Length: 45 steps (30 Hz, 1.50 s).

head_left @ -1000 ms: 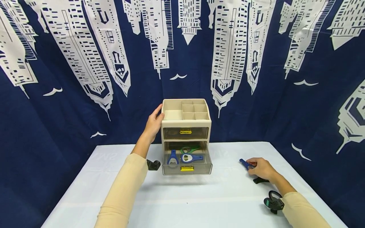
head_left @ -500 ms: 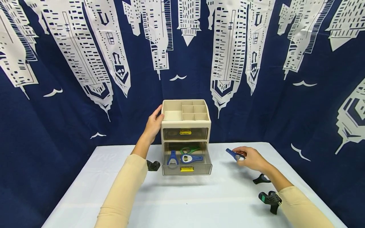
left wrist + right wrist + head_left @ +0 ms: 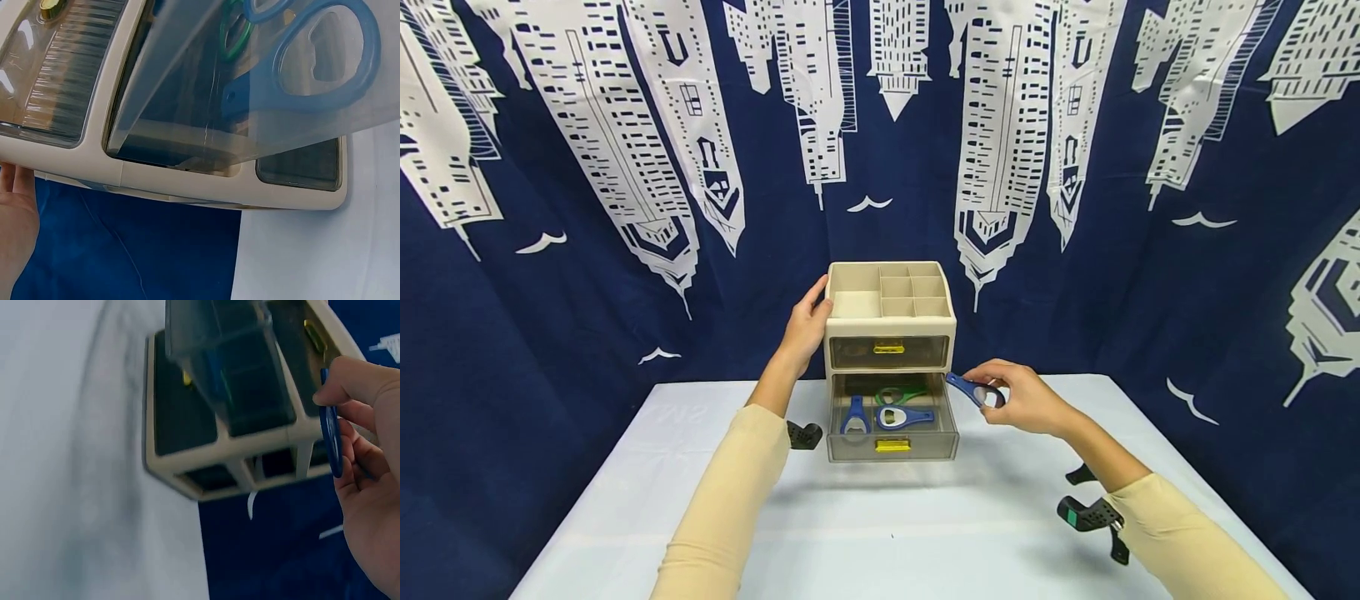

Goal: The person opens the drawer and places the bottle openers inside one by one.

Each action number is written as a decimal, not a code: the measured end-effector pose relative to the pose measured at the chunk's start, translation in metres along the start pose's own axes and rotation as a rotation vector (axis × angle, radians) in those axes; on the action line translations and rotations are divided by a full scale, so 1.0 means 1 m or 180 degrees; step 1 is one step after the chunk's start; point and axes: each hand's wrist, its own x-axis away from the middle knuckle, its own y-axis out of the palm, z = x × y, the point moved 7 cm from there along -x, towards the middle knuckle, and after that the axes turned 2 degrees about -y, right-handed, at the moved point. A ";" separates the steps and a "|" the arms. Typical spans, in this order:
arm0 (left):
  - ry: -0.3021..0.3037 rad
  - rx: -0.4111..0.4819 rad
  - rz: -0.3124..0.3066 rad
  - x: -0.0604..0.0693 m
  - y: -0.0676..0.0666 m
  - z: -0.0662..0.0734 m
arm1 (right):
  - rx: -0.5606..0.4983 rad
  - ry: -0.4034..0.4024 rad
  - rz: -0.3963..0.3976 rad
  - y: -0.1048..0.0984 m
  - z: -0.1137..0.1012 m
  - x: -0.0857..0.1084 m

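Observation:
My right hand (image 3: pixel 1026 400) pinches a blue bottle opener (image 3: pixel 973 389), raised just right of a pulled-out clear drawer (image 3: pixel 892 450). In the right wrist view the bottle opener (image 3: pixel 330 434) appears edge-on between thumb and fingers. Inside that drawer lie two blue bottle openers, one upright (image 3: pixel 854 417) and one sideways (image 3: pixel 906 417), with a green bottle opener (image 3: pixel 898 393) behind them. My left hand (image 3: pixel 805 329) rests with extended fingers against the left side of the cream drawer unit (image 3: pixel 891 320). Only part of the left hand (image 3: pixel 15 219) shows in its wrist view.
Above the pulled-out drawer is a closed smoky drawer (image 3: pixel 917 352); below it, another closed drawer (image 3: pixel 300 165). A black bottle opener (image 3: pixel 1080 474) lies on the white table (image 3: pixel 700 483), partly behind the right forearm. A blue patterned cloth (image 3: pixel 895 208) hangs behind.
My right hand has lifted the blue bottle opener from the table's right side and carried it left to the drawer's side. The left hand has stayed in place.

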 end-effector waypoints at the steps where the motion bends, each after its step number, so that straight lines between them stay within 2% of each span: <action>1: -0.0010 -0.0005 -0.0002 0.000 0.000 0.000 | -0.0037 -0.0084 -0.0034 0.002 -0.007 -0.004; 7: -0.0038 -0.0013 0.0026 0.001 -0.003 0.000 | -0.0130 -0.0464 -0.0331 0.022 -0.039 -0.029; 14: -0.0042 -0.0007 -0.0031 0.001 0.000 -0.002 | -0.0037 -0.0622 -0.0643 0.045 -0.055 -0.051; 23: -0.0007 0.0025 0.0044 0.001 0.000 0.002 | -0.0055 -0.0647 -0.0895 0.057 -0.062 -0.057; 28: -0.0032 0.0008 0.0004 0.000 0.002 0.001 | -0.0193 -0.0650 -0.1041 0.059 -0.061 -0.056; 31: -0.0020 0.0027 0.0022 -0.001 0.001 0.002 | -0.0329 -0.0623 -0.0982 0.054 -0.060 -0.056; 35: 0.0001 0.0048 0.0059 -0.001 -0.001 0.004 | -0.0408 -0.0641 -0.0764 0.043 -0.063 -0.056; 41: -0.0066 0.0025 0.0054 -0.001 -0.001 -0.001 | -0.0622 -0.0715 -0.0522 0.040 -0.076 -0.049; 43: -0.0072 0.0035 0.0059 -0.001 0.000 -0.002 | -0.0794 -0.0643 -0.0473 0.042 -0.081 -0.044; 45: -0.0067 0.0042 0.0060 -0.001 0.000 -0.002 | -0.1105 -0.0454 -0.0446 0.046 -0.085 -0.039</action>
